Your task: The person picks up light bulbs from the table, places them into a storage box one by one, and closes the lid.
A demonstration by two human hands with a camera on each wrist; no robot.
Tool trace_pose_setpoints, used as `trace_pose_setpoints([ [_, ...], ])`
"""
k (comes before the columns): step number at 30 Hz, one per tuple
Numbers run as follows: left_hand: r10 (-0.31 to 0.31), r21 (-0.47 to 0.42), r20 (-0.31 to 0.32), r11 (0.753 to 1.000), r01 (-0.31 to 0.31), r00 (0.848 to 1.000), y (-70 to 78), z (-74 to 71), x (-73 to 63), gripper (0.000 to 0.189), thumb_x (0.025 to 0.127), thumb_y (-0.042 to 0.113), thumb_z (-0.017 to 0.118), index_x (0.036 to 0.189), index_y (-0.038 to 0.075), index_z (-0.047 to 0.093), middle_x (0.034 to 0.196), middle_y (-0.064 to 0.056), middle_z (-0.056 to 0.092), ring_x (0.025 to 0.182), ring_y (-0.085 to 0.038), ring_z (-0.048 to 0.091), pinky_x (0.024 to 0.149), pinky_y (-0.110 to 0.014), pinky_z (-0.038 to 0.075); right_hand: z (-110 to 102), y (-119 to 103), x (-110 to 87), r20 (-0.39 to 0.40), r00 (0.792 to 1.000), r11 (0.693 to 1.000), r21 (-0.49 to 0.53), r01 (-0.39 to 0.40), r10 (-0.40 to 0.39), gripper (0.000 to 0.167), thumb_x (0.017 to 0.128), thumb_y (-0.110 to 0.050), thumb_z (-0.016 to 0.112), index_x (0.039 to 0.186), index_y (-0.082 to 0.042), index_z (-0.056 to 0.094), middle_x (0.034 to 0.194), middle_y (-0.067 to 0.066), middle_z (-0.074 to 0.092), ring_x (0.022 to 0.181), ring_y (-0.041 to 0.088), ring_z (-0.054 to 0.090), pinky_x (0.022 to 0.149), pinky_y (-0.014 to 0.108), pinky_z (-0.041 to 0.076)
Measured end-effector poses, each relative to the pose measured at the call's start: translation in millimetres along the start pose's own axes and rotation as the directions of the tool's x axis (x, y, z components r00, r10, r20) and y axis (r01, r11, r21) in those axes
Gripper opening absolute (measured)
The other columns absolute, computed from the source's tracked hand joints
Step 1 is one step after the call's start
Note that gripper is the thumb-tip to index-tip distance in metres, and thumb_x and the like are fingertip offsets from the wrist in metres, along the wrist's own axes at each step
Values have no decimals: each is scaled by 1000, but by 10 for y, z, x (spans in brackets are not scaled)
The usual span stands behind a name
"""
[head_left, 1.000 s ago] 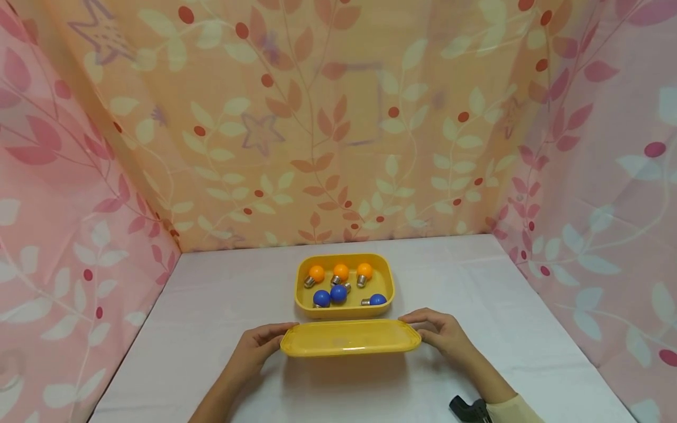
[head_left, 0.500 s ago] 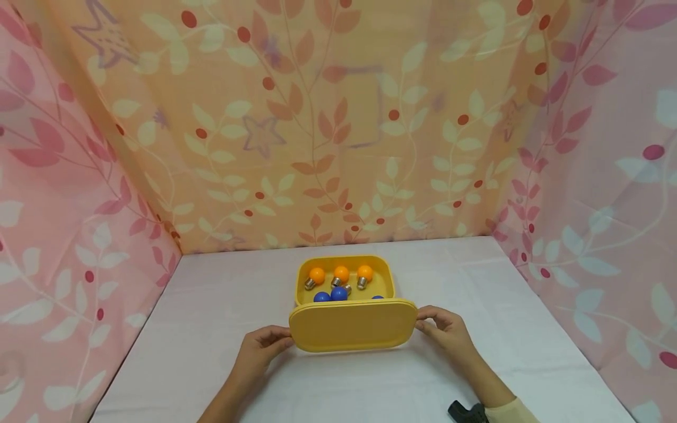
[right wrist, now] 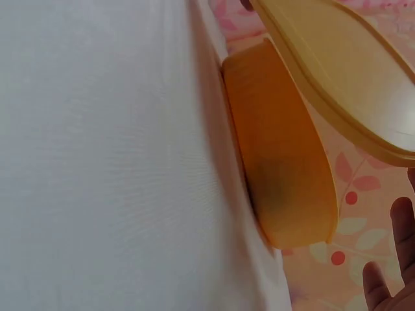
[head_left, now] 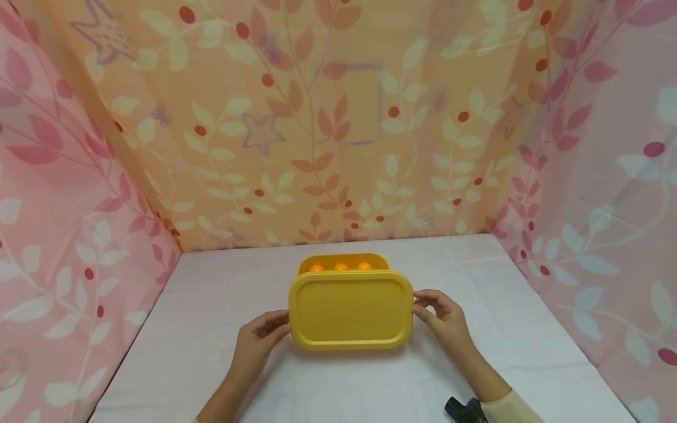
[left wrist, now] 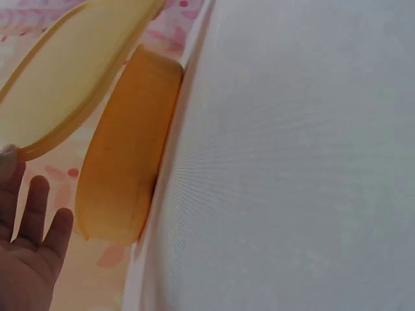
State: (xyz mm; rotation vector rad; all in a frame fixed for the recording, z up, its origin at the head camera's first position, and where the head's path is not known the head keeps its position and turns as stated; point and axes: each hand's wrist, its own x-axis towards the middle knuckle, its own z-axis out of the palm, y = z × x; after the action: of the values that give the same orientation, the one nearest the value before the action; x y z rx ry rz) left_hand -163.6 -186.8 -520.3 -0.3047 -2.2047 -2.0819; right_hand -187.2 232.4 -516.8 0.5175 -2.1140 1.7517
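Note:
A yellow plastic lid (head_left: 351,308) is held up in the head view, tilted over the near part of a yellow box (head_left: 379,262). My left hand (head_left: 259,338) pinches the lid's left end between thumb and fingers. At the right end, my right hand (head_left: 445,324) grips it the same way. Three orange light bulbs (head_left: 341,267) show just past the lid's far edge; the rest of the box's inside is hidden. Both wrist views show a gap between the raised lid (left wrist: 71,71) and the box (right wrist: 282,149), which sits on the cloth.
A white cloth (head_left: 222,288) covers the table. Leaf-patterned curtains (head_left: 317,117) stand at the back and both sides. A black device (head_left: 465,409) sits by my right wrist at the bottom edge.
The lid has tipped from nearly edge-on to showing its broad face, and has moved forward over the box. It now hides the blue bulbs. Both hands keep hold of its ends.

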Motion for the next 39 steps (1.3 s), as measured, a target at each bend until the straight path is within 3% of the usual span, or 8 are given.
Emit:
trace_pose_setpoints([
  [4,90,-3,24,996,-90,996,67,15,26,39,93,8,75,130,3,67,122,-14,71,112,-19,70,94,-29,59,20,-85,61,-49,998,999,-17,-30,29,29,91,2,75,119,-3,70,95,9,71,95,11,65,96,14,49],
  [9,154,38,13,987,-154,988,118,40,64,42,93,5,74,135,4,66,122,-12,70,111,-15,69,93,-26,59,24,-154,132,-83,995,998,-28,-65,62,33,91,-1,76,123,-4,70,95,14,70,95,11,65,95,13,48],
  [14,244,106,18,964,-245,970,146,39,157,43,93,2,73,136,4,66,122,-13,69,113,-14,66,96,-24,57,15,-183,209,-74,994,995,-58,-85,80,32,93,-7,76,124,-8,71,96,10,71,98,9,65,98,12,45],
  [18,300,175,84,934,-310,950,180,-20,240,46,96,3,71,141,8,63,124,-11,68,119,-14,62,100,-22,54,-16,-169,279,-19,996,994,-66,-84,83,34,95,-10,74,129,-10,70,98,9,73,101,9,66,100,13,45],
  [23,283,255,211,908,-332,936,210,-151,314,55,97,8,71,149,14,55,133,-4,64,128,-12,55,105,-21,50,-111,-131,342,173,984,995,-99,-34,51,56,92,-11,77,145,-15,59,110,5,71,112,12,63,106,12,41],
  [29,222,332,294,889,-317,930,207,-255,351,71,91,16,79,155,20,47,136,1,59,131,-12,50,108,-17,42,-206,-78,382,376,926,990,-113,82,-34,86,84,-8,84,158,-16,40,124,3,61,125,17,52,116,9,27],
  [32,226,355,290,877,-324,930,195,-266,370,74,88,18,82,155,20,48,134,1,60,130,-13,51,108,-17,41,-207,-48,395,406,911,986,-108,123,-70,91,83,-5,85,160,-13,37,124,3,59,124,19,50,117,10,25],
  [39,278,372,269,853,-366,922,156,-282,459,73,86,15,83,152,17,51,132,0,63,128,-12,53,107,-14,42,-166,50,450,397,905,976,-85,199,-150,94,76,7,84,157,0,36,122,10,61,118,18,52,116,11,29],
])
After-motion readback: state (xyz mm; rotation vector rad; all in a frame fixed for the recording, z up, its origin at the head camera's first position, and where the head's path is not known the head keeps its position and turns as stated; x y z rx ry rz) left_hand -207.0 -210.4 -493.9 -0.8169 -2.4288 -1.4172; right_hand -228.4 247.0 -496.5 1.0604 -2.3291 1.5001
